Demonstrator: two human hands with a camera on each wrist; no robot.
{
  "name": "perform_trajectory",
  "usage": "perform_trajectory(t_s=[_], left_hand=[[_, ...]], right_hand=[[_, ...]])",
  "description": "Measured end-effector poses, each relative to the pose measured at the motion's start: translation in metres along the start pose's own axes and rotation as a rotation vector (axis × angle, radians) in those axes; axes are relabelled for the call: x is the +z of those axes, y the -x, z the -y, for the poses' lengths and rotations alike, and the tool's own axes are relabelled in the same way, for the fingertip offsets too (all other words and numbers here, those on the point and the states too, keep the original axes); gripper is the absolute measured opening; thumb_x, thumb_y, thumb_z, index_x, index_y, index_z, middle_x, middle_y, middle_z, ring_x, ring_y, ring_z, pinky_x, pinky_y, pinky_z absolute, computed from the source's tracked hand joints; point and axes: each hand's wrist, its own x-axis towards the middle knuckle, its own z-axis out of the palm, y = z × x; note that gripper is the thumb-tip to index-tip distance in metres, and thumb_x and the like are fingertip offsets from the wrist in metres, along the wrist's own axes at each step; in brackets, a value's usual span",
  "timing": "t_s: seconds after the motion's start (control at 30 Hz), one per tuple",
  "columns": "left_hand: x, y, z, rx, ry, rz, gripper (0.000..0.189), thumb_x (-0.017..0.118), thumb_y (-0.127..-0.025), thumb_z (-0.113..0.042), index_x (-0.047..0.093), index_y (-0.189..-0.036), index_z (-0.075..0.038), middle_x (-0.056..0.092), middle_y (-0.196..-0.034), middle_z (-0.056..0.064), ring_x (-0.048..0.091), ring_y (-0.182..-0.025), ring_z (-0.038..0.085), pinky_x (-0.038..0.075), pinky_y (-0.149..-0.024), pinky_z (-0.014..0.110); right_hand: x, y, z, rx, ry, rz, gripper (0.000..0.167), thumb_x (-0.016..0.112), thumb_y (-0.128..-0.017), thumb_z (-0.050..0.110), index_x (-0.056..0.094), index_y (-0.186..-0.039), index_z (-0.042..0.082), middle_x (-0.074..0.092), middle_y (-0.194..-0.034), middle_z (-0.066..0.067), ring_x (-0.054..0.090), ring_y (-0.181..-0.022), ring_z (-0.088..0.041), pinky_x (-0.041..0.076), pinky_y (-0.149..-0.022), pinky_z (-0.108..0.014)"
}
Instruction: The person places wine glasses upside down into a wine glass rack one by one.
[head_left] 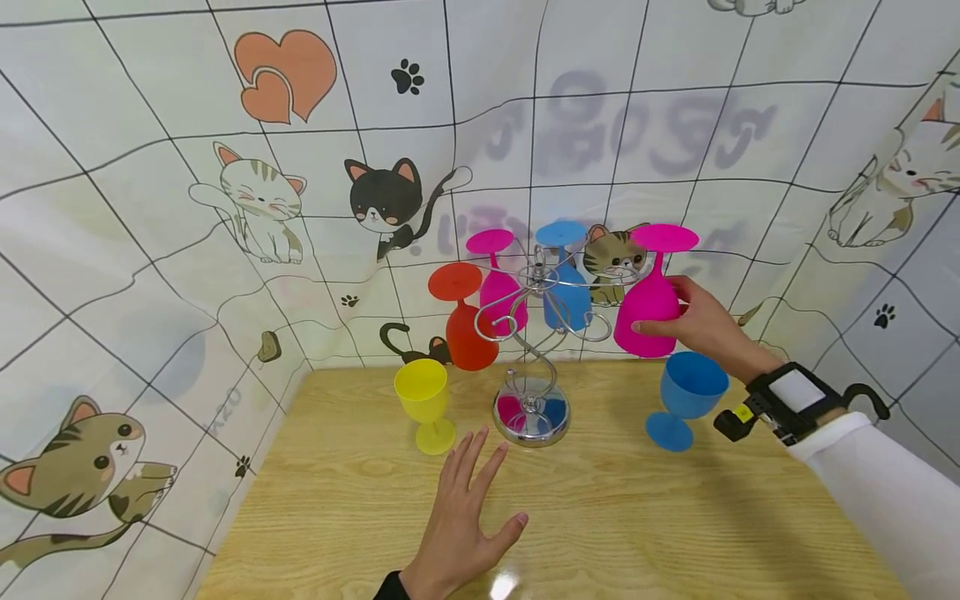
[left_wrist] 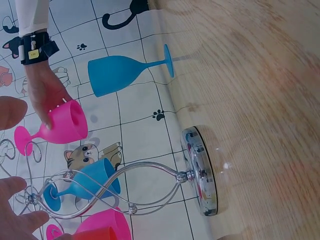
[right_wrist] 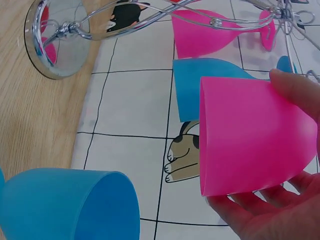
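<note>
My right hand (head_left: 708, 321) grips the bowl of a pink goblet (head_left: 648, 312), upside down with its foot up, at the right side of a silver wire glass rack (head_left: 531, 417). In the right wrist view, the thumb lies on one side of the pink bowl (right_wrist: 257, 137) and the fingers (right_wrist: 240, 202) on the other. The goblet's stem is at the end of a rack arm in the head view. My left hand (head_left: 468, 517) is held with spread fingers in front of the rack's round base, holding nothing. Hanging upside down are a red goblet (head_left: 471, 337), another pink goblet (head_left: 495, 292) and a blue goblet (head_left: 567, 296).
Upright on the wooden table (head_left: 600, 517) are a yellow goblet (head_left: 422, 392), left of the rack, and a blue goblet (head_left: 692, 385), just below my right hand. A white cloth (head_left: 495, 50) with cat drawings and grid lines hangs behind the table and along its sides.
</note>
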Motion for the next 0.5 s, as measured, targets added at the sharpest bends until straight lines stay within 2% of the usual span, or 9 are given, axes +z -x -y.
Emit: perform_trajectory(t_s=[0.17, 0.37, 0.5], left_hand=[[-0.001, 0.001, 0.0, -0.024, 0.005, 0.021, 0.083, 0.068, -0.085, -0.05, 0.027, -0.155, -0.032, 0.019, -0.165, 0.0, 0.023, -0.15, 0.029, 0.027, -0.113, 0.062], [0.001, 0.003, 0.001, 0.004, -0.009, -0.016, 0.08, 0.066, -0.087, -0.051, 0.03, -0.154, -0.027, 0.023, -0.163, 0.004, 0.027, -0.146, 0.033, 0.028, -0.11, 0.062], [0.0, 0.004, 0.001, 0.001, 0.003, -0.018, 0.08, 0.067, -0.087, -0.05, 0.03, -0.154, -0.027, 0.023, -0.163, 0.004, 0.027, -0.146, 0.033, 0.029, -0.109, 0.063]], right_hand=[[0.01, -0.01, 0.0, 0.013, 0.004, 0.0, 0.107, 0.078, -0.081, 0.046, 0.013, -0.155, 0.002, 0.037, -0.147, -0.028, 0.042, -0.129, -0.048, 0.052, -0.095, -0.056], [0.023, -0.02, -0.001, 0.01, 0.006, 0.005, 0.101, 0.076, -0.084, 0.041, 0.014, -0.153, -0.001, 0.037, -0.146, -0.029, 0.043, -0.128, -0.048, 0.05, -0.098, -0.057], [0.03, -0.022, 0.001, 0.003, 0.021, 0.017, 0.095, 0.075, -0.086, 0.036, 0.018, -0.151, -0.002, 0.039, -0.144, -0.029, 0.045, -0.126, -0.048, 0.051, -0.097, -0.057]])
